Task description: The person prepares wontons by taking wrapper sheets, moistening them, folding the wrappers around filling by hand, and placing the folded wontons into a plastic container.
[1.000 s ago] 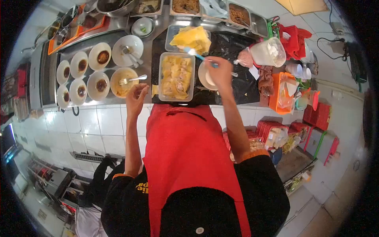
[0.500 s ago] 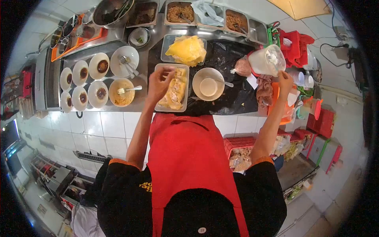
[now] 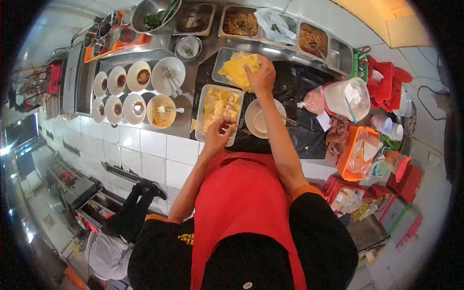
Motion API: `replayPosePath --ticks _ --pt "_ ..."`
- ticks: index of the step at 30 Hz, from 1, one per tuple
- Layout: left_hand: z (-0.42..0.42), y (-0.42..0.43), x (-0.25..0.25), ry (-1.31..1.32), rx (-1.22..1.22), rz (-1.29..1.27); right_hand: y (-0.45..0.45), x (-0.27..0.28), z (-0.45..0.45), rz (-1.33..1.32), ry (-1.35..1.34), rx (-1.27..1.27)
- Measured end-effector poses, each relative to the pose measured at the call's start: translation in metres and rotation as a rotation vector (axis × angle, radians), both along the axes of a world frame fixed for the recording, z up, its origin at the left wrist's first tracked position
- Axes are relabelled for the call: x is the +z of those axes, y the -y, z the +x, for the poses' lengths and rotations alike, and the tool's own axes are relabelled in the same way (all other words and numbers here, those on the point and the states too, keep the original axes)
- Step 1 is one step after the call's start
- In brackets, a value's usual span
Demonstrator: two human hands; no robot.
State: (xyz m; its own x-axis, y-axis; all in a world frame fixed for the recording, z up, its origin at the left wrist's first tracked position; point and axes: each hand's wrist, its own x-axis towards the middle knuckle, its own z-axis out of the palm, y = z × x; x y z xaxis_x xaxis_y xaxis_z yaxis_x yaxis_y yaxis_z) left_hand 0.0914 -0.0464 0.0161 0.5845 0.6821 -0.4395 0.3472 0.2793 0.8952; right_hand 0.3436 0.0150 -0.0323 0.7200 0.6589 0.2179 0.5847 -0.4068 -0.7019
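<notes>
My left hand (image 3: 221,132) is at the near end of a clear tray (image 3: 201,111) of folded yellow dumplings (image 3: 222,102). Its fingers curl in toward the thumb, and anything pinched between them is hidden. Farther back, my right hand (image 3: 261,76) grips the right edge of a stack of thin yellow dumpling wrappers (image 3: 238,68), thumb on the near side and fingers over the far side. The stack lies in a shallow clear container (image 3: 217,65). Beneath my right forearm, partly covered, is a cream bowl (image 3: 251,113) with a smaller round piece inside and a spoon handle at its right.
Left stand several white bowls (image 3: 116,79) with dark sauce and a bowl (image 3: 159,118) of orange mix with a fork. Metal food pans (image 3: 240,20) line the back. Right are a white tub (image 3: 345,99), a pink bag (image 3: 314,100) and an orange basket (image 3: 345,162). Another person (image 3: 113,251) is behind, lower left.
My right hand has gone left from the white tub's rim to the wrappers. My left hand has moved toward the tray's near end. The whole view has shifted, and another person's legs now show.
</notes>
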Motion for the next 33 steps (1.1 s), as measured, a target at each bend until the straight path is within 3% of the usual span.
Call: replayPosePath --ticks 10,17,21,23,24,26,31,33 --pt "-0.033 -0.004 -0.013 -0.042 0.067 -0.009 -0.024 -0.016 -0.018 -0.09 0.239 0.004" --pt "-0.049 -0.033 -0.03 0.013 0.061 0.216 -0.026 -0.013 -0.003 0.053 0.021 0.223" --pt "-0.051 -0.058 -0.019 0.067 0.075 0.234 -0.025 -0.008 0.0 0.204 -0.1 0.194" --pt "-0.051 -0.075 -0.031 0.099 0.049 0.301 -0.033 -0.056 0.02 0.379 -0.273 0.265" --pt "-0.05 -0.079 -0.025 0.15 0.061 0.316 -0.027 -0.045 0.019 0.373 -0.25 0.298" --pt "-0.049 -0.088 -0.003 0.143 0.065 0.338 -0.019 -0.02 0.005 0.421 -0.519 0.291" --pt "-0.038 -0.122 -0.02 0.204 0.027 0.491 -0.015 0.0 -0.002 0.221 -0.388 0.185" --pt "-0.034 -0.13 -0.03 0.216 0.011 0.454 -0.02 -0.013 0.004 0.124 0.047 0.163"
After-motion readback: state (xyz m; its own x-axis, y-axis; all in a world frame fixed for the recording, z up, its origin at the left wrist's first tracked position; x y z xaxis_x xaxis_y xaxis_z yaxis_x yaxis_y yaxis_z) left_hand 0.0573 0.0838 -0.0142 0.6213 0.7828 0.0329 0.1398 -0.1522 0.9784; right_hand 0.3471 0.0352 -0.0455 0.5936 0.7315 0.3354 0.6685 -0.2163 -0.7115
